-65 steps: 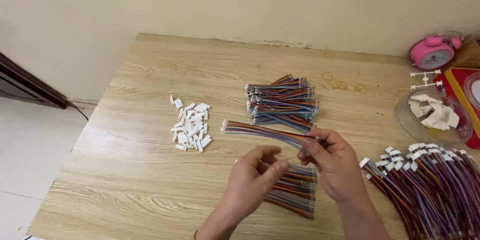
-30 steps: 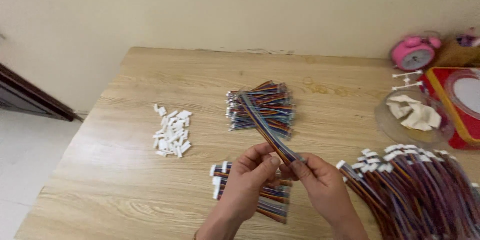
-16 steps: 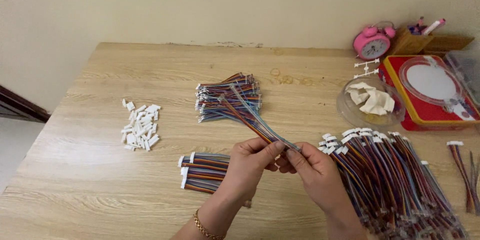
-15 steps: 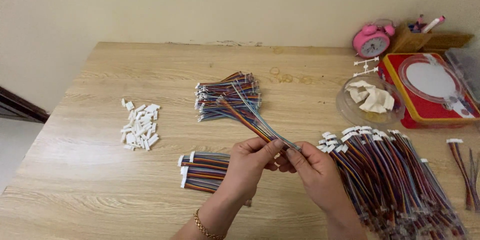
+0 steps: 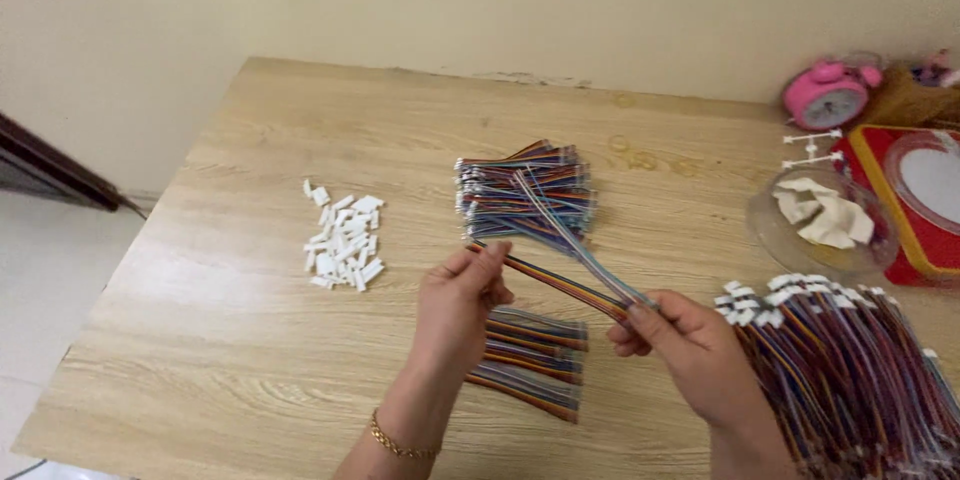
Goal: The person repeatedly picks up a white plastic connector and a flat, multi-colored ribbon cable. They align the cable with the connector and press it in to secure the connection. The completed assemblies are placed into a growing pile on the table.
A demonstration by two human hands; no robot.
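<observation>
My left hand [image 5: 455, 305] pinches the near end of a flat multicoloured ribbon cable [image 5: 550, 280] above the wooden table [image 5: 250, 370]. My right hand [image 5: 690, 345] grips the other end of that cable together with a second ribbon cable [image 5: 565, 225] that reaches back to a stack of ribbon cables [image 5: 525, 190] in the table's middle. The two cables fan apart into a V from my right hand. A smaller stack of ribbon cables [image 5: 535, 360] lies under my hands.
A heap of small white plastic connectors [image 5: 345, 240] lies at the left. A big pile of cables with white connectors [image 5: 850, 360] fills the right. Behind it stand a clear bowl of white pieces [image 5: 820, 220], a red tray [image 5: 925, 200] and a pink alarm clock [image 5: 825, 95].
The camera has swung left. My left hand has pulled one cable apart from the other, so the two now spread in a V.
</observation>
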